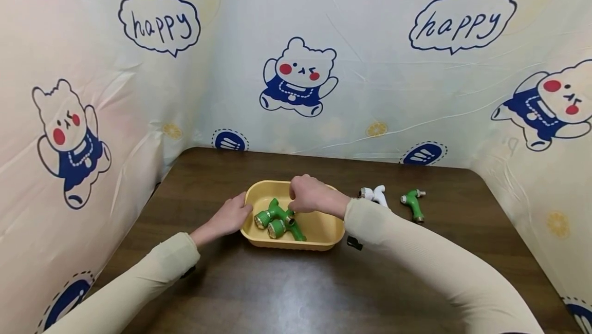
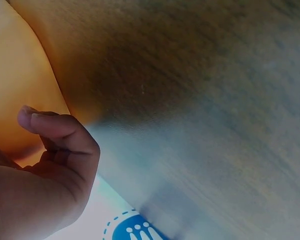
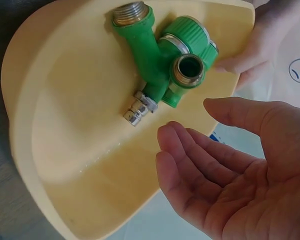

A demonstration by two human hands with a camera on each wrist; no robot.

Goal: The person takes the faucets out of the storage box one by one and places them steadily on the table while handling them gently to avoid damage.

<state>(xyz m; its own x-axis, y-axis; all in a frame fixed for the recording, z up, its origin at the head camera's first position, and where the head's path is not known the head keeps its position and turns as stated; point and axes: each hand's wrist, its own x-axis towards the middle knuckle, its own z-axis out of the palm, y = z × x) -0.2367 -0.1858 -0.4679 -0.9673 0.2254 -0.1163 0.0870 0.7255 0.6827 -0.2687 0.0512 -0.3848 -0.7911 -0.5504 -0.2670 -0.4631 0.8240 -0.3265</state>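
Note:
At the left end of a yellow plastic basin [image 1: 330, 231], my left hand [image 1: 233, 213] grips the rim, its thumb bent over the edge. In the left wrist view, curled fingers [image 2: 65, 132] lie against the basin's wall. Green taps [image 1: 277, 228] lie crossed together inside on the basin's left half, with metal threaded ends and ribbed green collars. My right hand [image 3: 225, 170] hovers over the basin beside them, palm bare and fingers loosely bent, thumb apart from the fingertips. A tap's chrome nozzle [image 3: 139, 107] points toward the basin's floor near those fingers.
Right of the basin on the brown wooden table [image 1: 296, 288] lie a white tap [image 1: 378, 195] and another green tap [image 1: 413, 204], with my right forearm passing just in front. Printed cloth walls [image 1: 370, 87] enclose the table's back and sides.

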